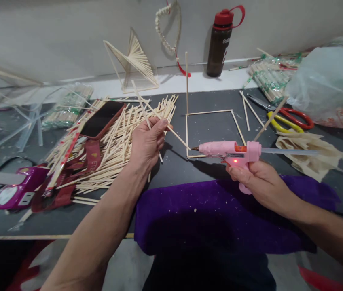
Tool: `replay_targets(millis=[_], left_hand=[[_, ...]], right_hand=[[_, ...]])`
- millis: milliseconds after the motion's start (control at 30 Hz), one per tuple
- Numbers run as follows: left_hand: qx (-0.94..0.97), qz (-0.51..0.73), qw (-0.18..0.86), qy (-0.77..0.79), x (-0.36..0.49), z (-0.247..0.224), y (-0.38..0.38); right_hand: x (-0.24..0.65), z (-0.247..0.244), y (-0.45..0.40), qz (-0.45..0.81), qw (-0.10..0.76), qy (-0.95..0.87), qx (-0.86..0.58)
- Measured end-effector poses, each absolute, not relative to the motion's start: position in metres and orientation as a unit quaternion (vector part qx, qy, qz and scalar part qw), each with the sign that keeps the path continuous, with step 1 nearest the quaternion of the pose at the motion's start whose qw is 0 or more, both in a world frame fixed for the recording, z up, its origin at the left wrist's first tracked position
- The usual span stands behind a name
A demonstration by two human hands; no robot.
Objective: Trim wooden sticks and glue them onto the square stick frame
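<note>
By the square frame (210,112), pinching sticks (178,138) in left hand (147,139), gripping glue gun (220,148) in right hand (259,182), risking burns from slipping nozzle (195,148).

I record a pink glue gun (220,148) held roughly level, indicator lit red, nozzle pointing left, a translucent glue stick (289,151) protruding from its rear. On my feed, a slender wooden stick (177,136) slants down, its end at the nozzle; contact I cannot confirm. A second stick (144,113) crosses it. The stick frame (210,112) lies flat on the tabletop (171,173), an upright stick (187,81) at its far left corner.
</note>
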State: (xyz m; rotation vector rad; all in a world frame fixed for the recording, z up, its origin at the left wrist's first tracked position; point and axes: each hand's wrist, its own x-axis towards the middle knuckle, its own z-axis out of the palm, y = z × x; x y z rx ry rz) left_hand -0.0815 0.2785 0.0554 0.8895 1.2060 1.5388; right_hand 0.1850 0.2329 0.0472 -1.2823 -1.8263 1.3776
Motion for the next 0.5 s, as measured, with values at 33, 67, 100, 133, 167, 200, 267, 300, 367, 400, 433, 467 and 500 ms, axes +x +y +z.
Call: replay_targets(millis=[33, 67, 100, 133, 167, 200, 267, 300, 367, 400, 433, 467, 500], left_hand=[[0.364, 0.63, 0.475, 0.495, -0.0815, 0.0553, 0.2786], [0.365, 0.629, 0.474, 0.496, -0.0816, 0.0552, 0.2786], [0.366, 0.629, 0.471, 0.498, -0.0817, 0.0552, 0.2786], [0.367, 0.628, 0.47, 0.499, -0.0817, 0.0552, 0.2786], [0.368, 0.628, 0.47, 0.499, -0.0817, 0.0552, 0.2786], [0.368, 0.627, 0.471, 0.499, -0.0817, 0.0553, 0.2785], [0.368, 0.627, 0.476, 0.495, -0.0817, 0.0555, 0.2784], [0.367, 0.628, 0.478, 0.492, -0.0817, 0.0554, 0.2783], [0.366, 0.631, 0.48, 0.487, -0.0817, 0.0552, 0.2783], [0.366, 0.633, 0.479, 0.487, -0.0817, 0.055, 0.2783], [0.366, 0.633, 0.477, 0.487, -0.0817, 0.0547, 0.2783], [0.367, 0.633, 0.475, 0.489, -0.0816, 0.0546, 0.2783], [0.368, 0.632, 0.474, 0.491, -0.0815, 0.0545, 0.2782]], right_hand=[[0.1851, 0.0479, 0.2328, 0.509, 0.257, -0.675, -0.469], [0.1851, 0.0486, 0.2328, 0.509, 0.257, -0.677, -0.466], [0.185, 0.0494, 0.2329, 0.508, 0.258, -0.678, -0.464], [0.1848, 0.0501, 0.2329, 0.506, 0.258, -0.68, -0.464], [0.1846, 0.0507, 0.2329, 0.503, 0.258, -0.681, -0.465], [0.1843, 0.0512, 0.233, 0.5, 0.256, -0.684, -0.465], [0.1837, 0.0517, 0.233, 0.492, 0.252, -0.688, -0.469], [0.1834, 0.0517, 0.233, 0.488, 0.251, -0.69, -0.471], [0.1832, 0.0511, 0.2331, 0.48, 0.251, -0.696, -0.472], [0.1833, 0.0506, 0.2333, 0.476, 0.253, -0.698, -0.471], [0.1836, 0.0501, 0.2335, 0.471, 0.256, -0.7, -0.471], [0.1839, 0.0496, 0.2338, 0.466, 0.259, -0.702, -0.472], [0.1841, 0.0493, 0.2341, 0.461, 0.261, -0.703, -0.474]])
